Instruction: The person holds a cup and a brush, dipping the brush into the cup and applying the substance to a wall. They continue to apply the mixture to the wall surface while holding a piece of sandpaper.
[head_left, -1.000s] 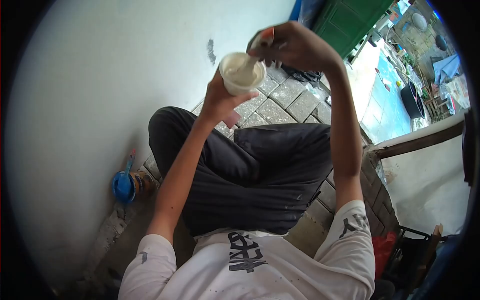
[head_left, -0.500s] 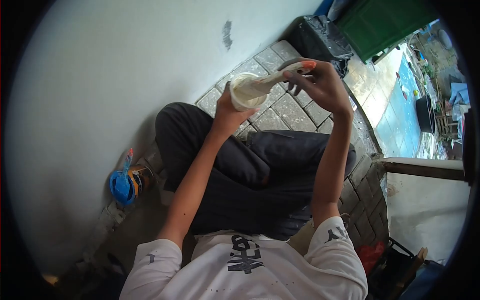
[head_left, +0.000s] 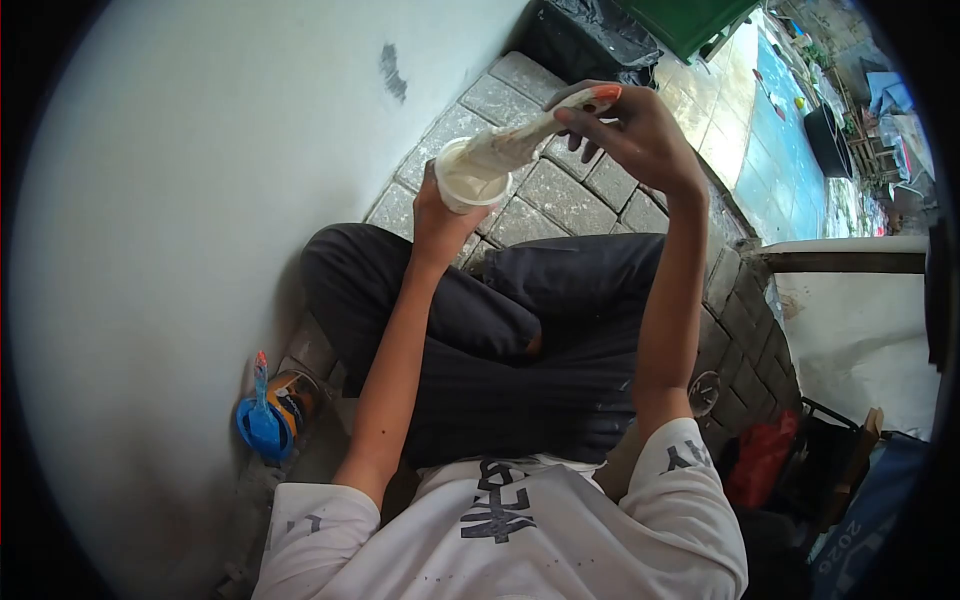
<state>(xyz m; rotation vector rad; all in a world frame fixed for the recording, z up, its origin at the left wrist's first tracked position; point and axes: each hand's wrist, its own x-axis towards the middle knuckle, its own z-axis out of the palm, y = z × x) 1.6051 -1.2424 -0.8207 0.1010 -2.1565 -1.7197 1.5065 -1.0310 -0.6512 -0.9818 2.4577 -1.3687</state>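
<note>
The left hand (head_left: 450, 212) is wrapped around a white cup (head_left: 466, 200), its thumb along the near side just under the rim and its other fingers mostly hidden behind; the cup's mouth faces up, probably so that the pale, creamy stuff (head_left: 474, 188) inside stays put and is easy to reach; the right hand (head_left: 632, 140) grasps a brush (head_left: 520, 146) by its handle close to the orange end, perhaps because the rest is smeared with the same pale coating, and a hold that far back leaves the wide end free; that wide end lies to the left of the right hand, over the cup's mouth, likely so that any drips fall back in; whether the bristles touch the contents, I cannot tell.

The left forearm reaches forward over the dark trousers (head_left: 460, 300), wrist nearly straight, holding the cup above the paving (head_left: 565, 205); the right forearm runs forward too, its wrist bent inward toward the cup, thumb and fingers pinching the handle while the lower fingers curl loosely beneath; behind and to the left of the left hand, well apart from it, a blue pot (head_left: 264, 430) with a second brush (head_left: 261, 380) sits beside the wall (head_left: 190, 230).
</note>
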